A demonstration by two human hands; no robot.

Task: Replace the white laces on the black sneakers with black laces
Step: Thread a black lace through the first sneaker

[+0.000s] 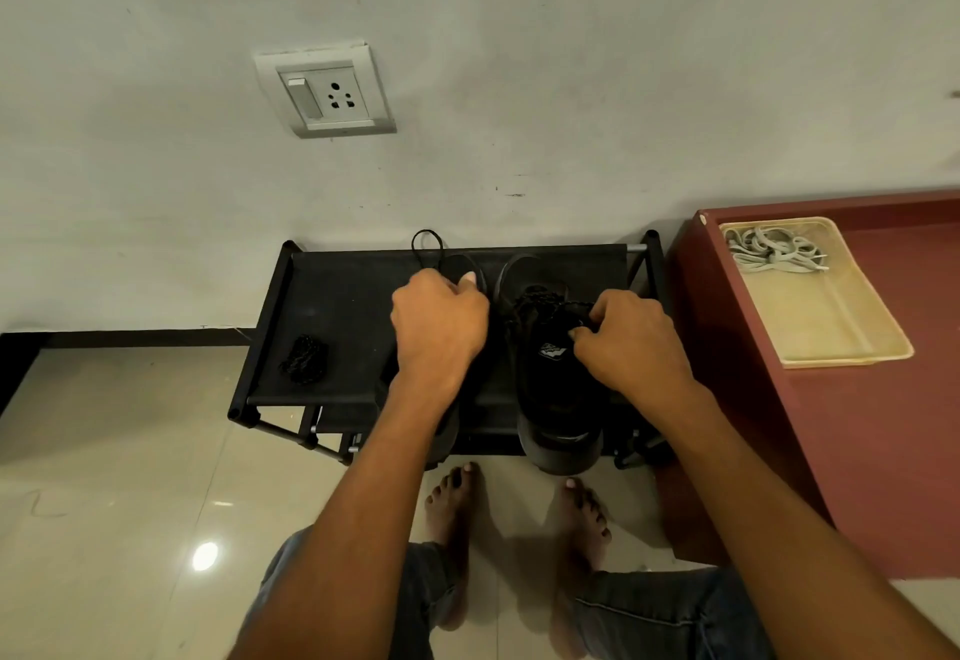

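The left hand [439, 319] pinches a black lace [427, 246] looping just beyond it; the right hand [631, 340] grips laces on the sneaker [553, 373] beside it, probably to keep tension

hands [439, 316] [631, 334] gripping black lace [427, 249], sneakers [556, 373], rack [322, 306]

Black sneakers [556, 373] on black rack [332, 306]; black lace [427, 248] looped, black bundle [305, 359] (braided look). White laces [774, 255] in cream tray [831, 327]. Maroon table [909, 425]. Grey-white wall [519, 62], beige glossy floor [130, 477].
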